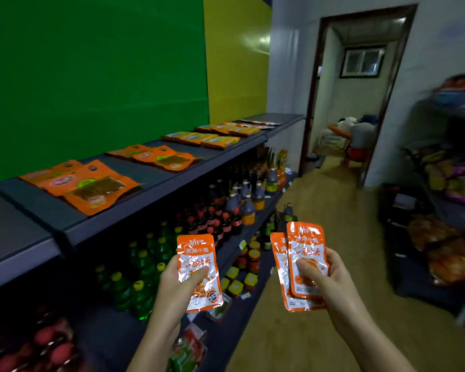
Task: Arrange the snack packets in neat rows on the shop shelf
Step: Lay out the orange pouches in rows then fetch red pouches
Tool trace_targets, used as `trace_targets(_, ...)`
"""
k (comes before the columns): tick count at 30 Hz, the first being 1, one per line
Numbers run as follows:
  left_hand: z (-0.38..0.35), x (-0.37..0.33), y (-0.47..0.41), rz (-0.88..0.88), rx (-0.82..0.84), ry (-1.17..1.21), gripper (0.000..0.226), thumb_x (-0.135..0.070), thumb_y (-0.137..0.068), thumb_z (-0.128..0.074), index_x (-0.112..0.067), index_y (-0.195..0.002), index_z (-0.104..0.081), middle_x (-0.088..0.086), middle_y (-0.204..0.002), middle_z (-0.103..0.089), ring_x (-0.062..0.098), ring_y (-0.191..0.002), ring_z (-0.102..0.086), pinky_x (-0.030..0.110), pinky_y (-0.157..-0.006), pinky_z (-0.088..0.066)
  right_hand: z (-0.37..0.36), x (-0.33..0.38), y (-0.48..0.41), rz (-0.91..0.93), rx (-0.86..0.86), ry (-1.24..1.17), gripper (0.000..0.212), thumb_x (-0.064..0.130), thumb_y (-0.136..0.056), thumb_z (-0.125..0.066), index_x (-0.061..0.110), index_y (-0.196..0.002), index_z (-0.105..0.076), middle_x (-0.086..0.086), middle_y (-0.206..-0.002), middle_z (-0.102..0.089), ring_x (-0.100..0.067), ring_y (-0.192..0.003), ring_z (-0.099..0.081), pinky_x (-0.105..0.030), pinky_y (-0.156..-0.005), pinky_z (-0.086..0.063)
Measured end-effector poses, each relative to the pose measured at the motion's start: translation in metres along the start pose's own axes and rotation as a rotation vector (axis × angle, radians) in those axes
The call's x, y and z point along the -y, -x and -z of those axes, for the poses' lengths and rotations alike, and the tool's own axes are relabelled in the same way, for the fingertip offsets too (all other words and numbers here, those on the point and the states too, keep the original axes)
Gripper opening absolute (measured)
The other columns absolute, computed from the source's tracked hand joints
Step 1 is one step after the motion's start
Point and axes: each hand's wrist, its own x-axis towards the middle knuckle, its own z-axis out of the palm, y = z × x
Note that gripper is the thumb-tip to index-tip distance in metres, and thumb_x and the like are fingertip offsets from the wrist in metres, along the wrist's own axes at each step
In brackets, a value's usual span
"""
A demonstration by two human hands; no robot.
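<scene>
Nearest the camera, two bare forearms reach forward, and each hand carries orange snack packets held upright with the printed face toward the wearer. The left hand (181, 280) grips a single packet (199, 272), fingers behind and thumb pressed across its lower front, which keeps the limp foil flat and readable. The right hand (325, 280) is closed on a pair of packets (300, 267) fanned slightly apart, one overlapping the other, thumb pinning both at mid-height; splitting the load this way probably leaves one packet free to set down while the rest wait in reserve. The packets hang in the air above the aisle floor (306, 264), well apart from the top shelf (151, 181) on the left, so none of these three is placed yet. That grey shelf already bears several groups of flat orange packets lying face up: a near cluster (81, 185) of larger ones overlapping like tiles, a second cluster (156, 157) beyond it, and further groups toward the far end, each set apart by bare shelf. Laying them flat and overlapped likely keeps labels visible while saving depth. Bare stretches of shelf show to the left of the near cluster and between groups, which looks like the likeliest room for a new row. Below, lower shelves hold bottles (226, 210) and jars; these play no part in the task.
</scene>
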Motion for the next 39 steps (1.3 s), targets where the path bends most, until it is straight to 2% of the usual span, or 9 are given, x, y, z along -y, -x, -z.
trace_targets(4,-0.076,0.013,-0.028,0.045,0.075,0.002,0.018,-0.010,-0.085,-0.063,-0.019,-0.100,-0.061,0.006,-0.095,-0.072,0.023,-0.082,-0.070,0.037,-0.072,-0.056,0.047,-0.001,-0.041,-0.014,-0.079,0.004,0.036,0.010,-0.083,-0.065,0.014,-0.115,-0.049,-0.005,-0.092,-0.069,-0.017,-0.069,-0.068,-0.026,-0.052,-0.053)
trace_targets(9,-0.144,0.022,-0.081,0.054,0.116,-0.002,0.021,-0.012,-0.085,-0.063,-0.023,-0.102,-0.060,0.001,-0.093,-0.072,0.017,-0.078,-0.070,0.026,-0.060,-0.052,0.094,0.002,-0.103,-0.005,-0.174,-0.034,0.034,0.012,-0.083,-0.066,0.019,-0.111,-0.049,-0.004,-0.097,-0.069,-0.018,-0.074,-0.068,-0.023,-0.051,-0.053)
trace_targets(13,-0.194,0.034,-0.138,0.060,0.155,-0.009,0.020,-0.012,-0.086,-0.062,-0.024,-0.101,-0.060,0.001,-0.093,-0.071,0.016,-0.078,-0.070,0.026,-0.058,-0.052,0.119,-0.010,-0.162,-0.025,-0.208,-0.040,0.035,0.014,-0.082,-0.067,0.019,-0.111,-0.048,-0.004,-0.096,-0.069,-0.018,-0.075,-0.069,-0.020,-0.048,-0.052)
trace_targets(17,-0.247,0.039,-0.216,0.068,0.198,-0.009,0.022,-0.011,-0.086,-0.062,-0.021,-0.106,-0.059,0.001,-0.095,-0.071,0.015,-0.080,-0.070,0.020,-0.056,-0.051,0.135,-0.015,-0.244,-0.030,-0.238,-0.032,0.036,0.013,-0.082,-0.067,0.018,-0.112,-0.047,-0.005,-0.097,-0.069,-0.020,-0.079,-0.069,-0.023,-0.054,-0.054)
trace_targets(23,-0.316,0.021,-0.332,0.014,0.251,-0.029,0.021,-0.010,-0.086,-0.061,-0.020,-0.103,-0.060,0.002,-0.093,-0.072,0.016,-0.079,-0.070,0.022,-0.058,-0.052,0.159,0.000,-0.365,0.019,-0.295,-0.048,0.035,0.012,-0.082,-0.067,0.017,-0.112,-0.049,-0.005,-0.099,-0.068,-0.021,-0.082,-0.069,-0.028,-0.060,-0.053)
trace_targets(26,-0.355,0.017,-0.385,0.010,0.259,-0.027,0.021,-0.008,-0.085,-0.062,-0.021,-0.102,-0.059,-0.001,-0.090,-0.071,0.013,-0.075,-0.070,0.018,-0.054,-0.051,0.169,-0.004,-0.418,-0.002,-0.304,-0.056,0.034,0.013,-0.082,-0.067,0.019,-0.110,-0.049,-0.004,-0.097,-0.069,-0.018,-0.078,-0.069,-0.023,-0.055,-0.053)
trace_targets(30,-0.407,0.030,-0.441,0.030,0.287,-0.057,0.024,-0.004,-0.086,-0.060,-0.013,-0.109,-0.056,0.007,-0.099,-0.069,0.022,-0.087,-0.067,0.030,-0.068,-0.053,0.183,-0.017,-0.483,-0.072,-0.300,-0.072,0.036,0.014,-0.082,-0.067,0.020,-0.111,-0.047,-0.006,-0.096,-0.069,-0.020,-0.076,-0.070,-0.024,-0.052,-0.053)
trace_targets(33,-0.446,0.044,-0.480,0.047,0.292,-0.079,0.024,-0.004,-0.087,-0.059,-0.015,-0.108,-0.054,0.005,-0.098,-0.068,0.019,-0.086,-0.066,0.028,-0.068,-0.052,0.197,-0.025,-0.540,-0.109,-0.282,-0.082,0.036,0.014,-0.082,-0.067,0.020,-0.111,-0.047,-0.007,-0.095,-0.069,-0.021,-0.075,-0.070,-0.024,-0.049,-0.053)
trace_targets(39,-0.526,0.049,-0.566,0.049,0.230,-0.054,0.024,-0.007,-0.088,-0.057,-0.024,-0.104,-0.053,0.003,-0.099,-0.068,0.019,-0.088,-0.066,0.026,-0.066,-0.052,0.229,-0.011,-0.677,-0.093,-0.174,-0.038,0.036,0.011,-0.084,-0.064,0.016,-0.115,-0.046,-0.008,-0.098,-0.068,-0.024,-0.081,-0.068,-0.029,-0.059,-0.056)
